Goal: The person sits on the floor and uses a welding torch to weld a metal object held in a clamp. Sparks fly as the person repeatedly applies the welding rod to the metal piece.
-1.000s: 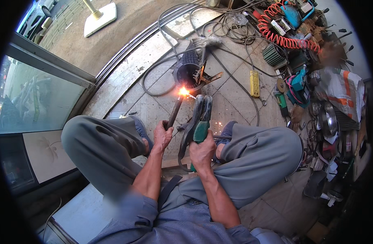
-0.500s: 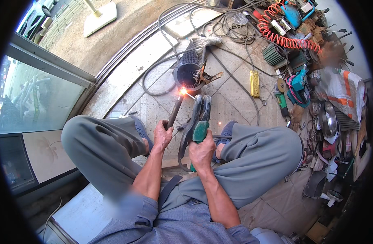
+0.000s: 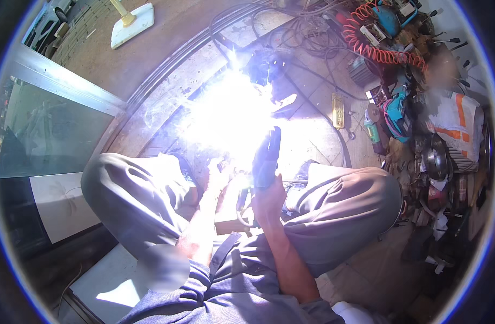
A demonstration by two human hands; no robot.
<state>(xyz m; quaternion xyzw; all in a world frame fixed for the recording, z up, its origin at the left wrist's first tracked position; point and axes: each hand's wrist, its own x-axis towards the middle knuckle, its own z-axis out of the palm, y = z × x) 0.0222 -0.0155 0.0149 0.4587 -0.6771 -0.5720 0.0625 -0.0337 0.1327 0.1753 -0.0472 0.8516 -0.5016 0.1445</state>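
Observation:
A blinding white welding arc (image 3: 231, 110) burns in front of me and washes out the metal tube and most things around it. My right hand (image 3: 269, 200) is wrapped round the handle of a welding electrode holder (image 3: 267, 159), whose jaws point away from me into the glare. The electrode itself is lost in the light. My left hand (image 3: 218, 175) is closed close by on the left, its fingers partly bleached out. It grips the metal rod seen half a second ago, now hidden by the glare.
Cables lie over the tiles at the back. A yellow power strip (image 3: 338, 110) and an angle grinder (image 3: 372, 127) lie to the right, beside piled tools and a white sack (image 3: 457, 121). A red coiled hose (image 3: 366, 49) is at the far right. A glass door (image 3: 50, 129) stands left.
The small orange glow at the rod's tip has flared into a huge white arc that hides the tube and rod. Surroundings look darker. Both hands have stayed nearly in place.

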